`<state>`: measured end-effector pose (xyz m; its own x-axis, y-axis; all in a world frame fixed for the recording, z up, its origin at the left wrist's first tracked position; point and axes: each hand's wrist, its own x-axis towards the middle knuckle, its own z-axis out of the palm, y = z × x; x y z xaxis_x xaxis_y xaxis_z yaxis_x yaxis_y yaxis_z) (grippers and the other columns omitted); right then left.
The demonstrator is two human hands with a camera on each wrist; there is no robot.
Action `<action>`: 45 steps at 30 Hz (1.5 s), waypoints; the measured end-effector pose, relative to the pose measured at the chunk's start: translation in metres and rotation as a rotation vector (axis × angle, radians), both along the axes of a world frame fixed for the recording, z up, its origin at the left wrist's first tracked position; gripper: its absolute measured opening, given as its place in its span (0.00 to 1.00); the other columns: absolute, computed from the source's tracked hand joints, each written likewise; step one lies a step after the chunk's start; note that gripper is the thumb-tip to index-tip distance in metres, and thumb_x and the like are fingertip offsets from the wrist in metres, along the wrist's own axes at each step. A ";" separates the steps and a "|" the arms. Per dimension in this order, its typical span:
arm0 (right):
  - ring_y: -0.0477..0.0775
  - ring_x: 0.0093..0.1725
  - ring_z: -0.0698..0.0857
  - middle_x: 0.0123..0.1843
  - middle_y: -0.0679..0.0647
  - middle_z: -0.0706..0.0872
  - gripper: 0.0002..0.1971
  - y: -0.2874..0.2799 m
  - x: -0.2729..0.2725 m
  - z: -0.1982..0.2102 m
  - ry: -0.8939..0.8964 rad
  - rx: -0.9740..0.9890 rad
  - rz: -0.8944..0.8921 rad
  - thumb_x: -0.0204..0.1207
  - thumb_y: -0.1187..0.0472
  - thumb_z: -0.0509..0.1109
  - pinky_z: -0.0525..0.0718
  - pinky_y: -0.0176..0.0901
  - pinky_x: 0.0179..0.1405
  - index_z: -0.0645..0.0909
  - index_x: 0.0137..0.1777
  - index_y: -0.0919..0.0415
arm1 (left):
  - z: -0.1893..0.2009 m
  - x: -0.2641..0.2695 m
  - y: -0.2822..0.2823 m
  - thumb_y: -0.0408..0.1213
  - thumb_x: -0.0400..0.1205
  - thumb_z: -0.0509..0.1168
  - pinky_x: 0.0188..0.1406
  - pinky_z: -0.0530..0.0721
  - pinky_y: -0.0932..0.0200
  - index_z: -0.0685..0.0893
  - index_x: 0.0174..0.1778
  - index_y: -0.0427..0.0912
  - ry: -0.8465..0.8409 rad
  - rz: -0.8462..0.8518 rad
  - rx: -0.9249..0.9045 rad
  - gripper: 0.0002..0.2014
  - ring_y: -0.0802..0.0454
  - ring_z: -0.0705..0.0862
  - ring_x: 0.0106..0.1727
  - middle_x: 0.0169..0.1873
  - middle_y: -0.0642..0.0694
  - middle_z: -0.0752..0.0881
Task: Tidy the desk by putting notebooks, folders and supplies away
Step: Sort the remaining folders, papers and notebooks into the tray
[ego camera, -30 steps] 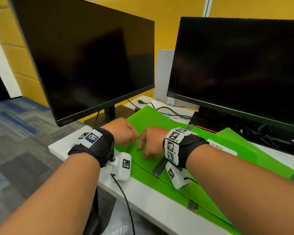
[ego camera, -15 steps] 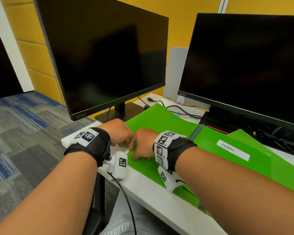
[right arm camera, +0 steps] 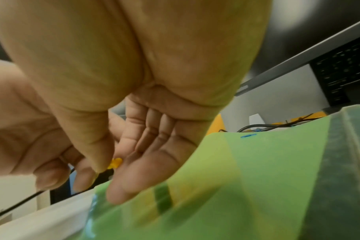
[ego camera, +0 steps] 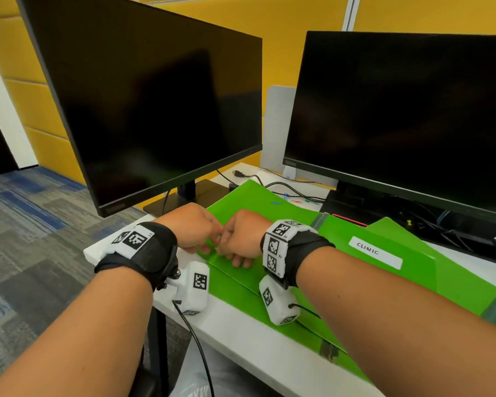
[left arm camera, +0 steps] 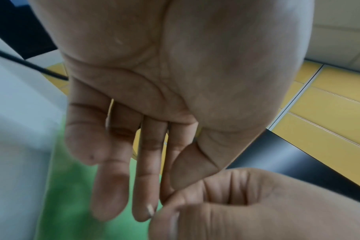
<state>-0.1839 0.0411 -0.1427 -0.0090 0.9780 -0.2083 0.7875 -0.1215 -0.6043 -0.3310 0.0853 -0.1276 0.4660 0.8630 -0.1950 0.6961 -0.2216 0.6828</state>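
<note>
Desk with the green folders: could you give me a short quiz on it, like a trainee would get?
1. True or false: the left monitor and the right monitor are both dark.
2. The white label on the green folder reads: A) CLINIC B) SCHOOL C) BANK
3. Fill in: the small piece pinched by the right hand is ____ in colour.
Key: 1 true; 2 A; 3 yellow.

Two dark monitors (ego camera: 155, 110), black cables (ego camera: 287, 186)
</note>
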 end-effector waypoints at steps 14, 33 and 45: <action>0.66 0.45 0.94 0.39 0.64 0.94 0.05 -0.001 0.106 0.020 0.266 0.212 -0.254 0.75 0.69 0.81 0.94 0.57 0.48 0.89 0.47 0.68 | 0.003 0.096 0.020 0.30 0.81 0.74 0.38 0.87 0.56 0.92 0.49 0.35 -0.420 0.035 -0.169 0.04 0.48 0.89 0.37 0.40 0.39 0.93; 0.56 0.45 0.93 0.51 0.59 0.92 0.14 0.071 0.220 0.009 -0.276 0.077 -0.453 0.74 0.62 0.75 0.93 0.47 0.40 0.89 0.60 0.61 | -0.003 0.166 0.109 0.30 0.81 0.66 0.58 0.90 0.46 0.93 0.55 0.43 0.137 -0.007 0.233 0.12 0.45 0.91 0.51 0.46 0.45 0.93; 0.61 0.56 0.88 0.57 0.57 0.89 0.12 0.132 0.197 -0.007 -0.581 0.057 -0.265 0.81 0.58 0.73 0.87 0.46 0.53 0.87 0.61 0.61 | -0.028 0.219 0.155 0.38 0.82 0.72 0.51 0.88 0.52 0.92 0.54 0.41 0.410 -0.115 0.439 0.08 0.40 0.89 0.51 0.50 0.42 0.92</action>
<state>0.0133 0.1730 -0.1494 0.3336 0.9411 -0.0542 0.9361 -0.3375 -0.0993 -0.1119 0.2406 -0.1559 0.5231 0.8521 -0.0152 0.8378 -0.5109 0.1924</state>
